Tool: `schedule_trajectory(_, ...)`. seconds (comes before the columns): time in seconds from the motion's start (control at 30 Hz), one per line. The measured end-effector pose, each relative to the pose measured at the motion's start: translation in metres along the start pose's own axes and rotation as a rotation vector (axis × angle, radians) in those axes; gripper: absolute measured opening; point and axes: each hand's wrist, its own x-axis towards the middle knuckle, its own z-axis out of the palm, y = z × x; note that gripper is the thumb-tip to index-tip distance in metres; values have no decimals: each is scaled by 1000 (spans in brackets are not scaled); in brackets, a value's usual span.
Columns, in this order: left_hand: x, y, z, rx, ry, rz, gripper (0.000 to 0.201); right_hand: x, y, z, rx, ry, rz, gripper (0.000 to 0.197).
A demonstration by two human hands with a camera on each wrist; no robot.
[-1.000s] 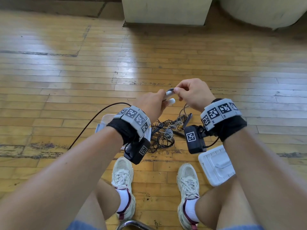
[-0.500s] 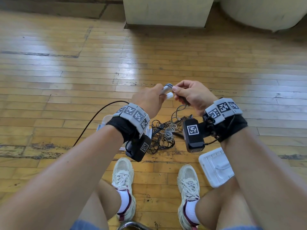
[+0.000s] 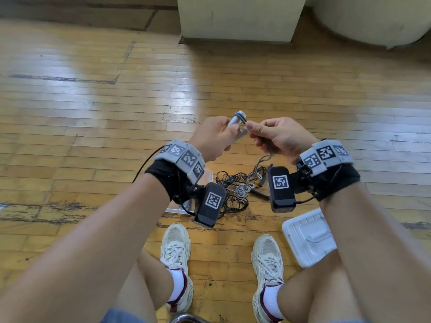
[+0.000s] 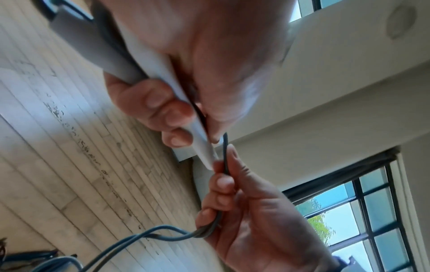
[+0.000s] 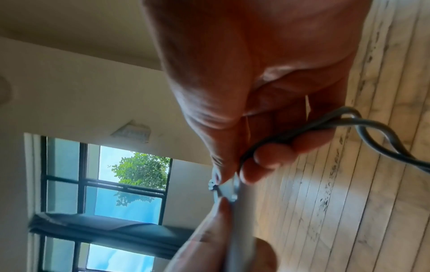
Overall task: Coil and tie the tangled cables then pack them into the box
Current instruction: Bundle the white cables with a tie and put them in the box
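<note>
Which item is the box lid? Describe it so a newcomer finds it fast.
Start at the person's two shoes on the wooden floor. Just right of the right shoe, partly under the right forearm, lies the lid. It is the only flat white ribbed plastic rectangle there; the tangle of cables beyond the shoes is dark and loose.

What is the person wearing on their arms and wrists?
Both forearms are bare. Each wrist carries a black strap under a grey band of black-and-white square markers. A black camera box with one marker hangs below, trailing thin black cables.
</note>
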Motion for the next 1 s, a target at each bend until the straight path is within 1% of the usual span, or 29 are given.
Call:
schedule_trajectory(0.07, -1, 3, -1, -121, -26, -64, 23, 1, 3, 0, -29, 45, 3, 37)
schedule_trajectory(0.1, -2, 5, -2, -170, -43, -85, 22, 1, 4, 1, -7, 47, 3, 38)
schedule_trajectory(0.17, -3, 7, -6, -250, -76, -110, 24, 1, 4, 3, 91, 22, -20, 32)
schedule_trajectory(0.23, -4, 8, -8, -291, -124, -109, 28, 1, 5, 4, 166, -8, -93, 27)
schedule_trajectory(0.3, -7, 7, -7, -268, -175, -84, 34, 0, 8, 5, 193, -32, -197, 25)
schedule_trajectory(0.37, -8, 6, -5, -199, -184, -55, 39, 0, 10, 8, 194, -28, -279, 27)
schedule_trajectory(0.47, -4, 2, -3, -25, -131, 6, 25, 0, 9, 14, 154, 27, -343, 23)
schedule_trajectory(0.5, -2, 1, -3, 48, -108, 37, 23, 1, 9, 15, 149, 45, -352, 19)
schedule_trajectory(0.53, -1, -1, -3, 130, -87, 63, 25, 2, 9, 16, 148, 62, -352, 17)
schedule_trajectory(0.67, -3, -5, -5, 359, 3, 96, 36, 6, 10, 23, 152, 119, -317, 16)
schedule_trajectory(0.73, -4, -7, -7, 556, 57, 116, 37, 8, 10, 26, 148, 149, -314, 17)
schedule_trajectory(0.8, -5, -9, -5, 771, 114, 104, 39, 9, 10, 30, 124, 172, -329, 21)
schedule_trajectory(0.87, -5, -11, -2, 815, 130, 80, 41, 9, 9, 33, 109, 190, -355, 26)
schedule_trajectory(0.93, -5, -12, -1, 743, 128, 60, 41, 10, 7, 34, 124, 194, -362, 32)
schedule_trajectory(1.0, -3, -14, -1, 643, 135, 66, 38, 10, 6, 32, 140, 191, -329, 39)
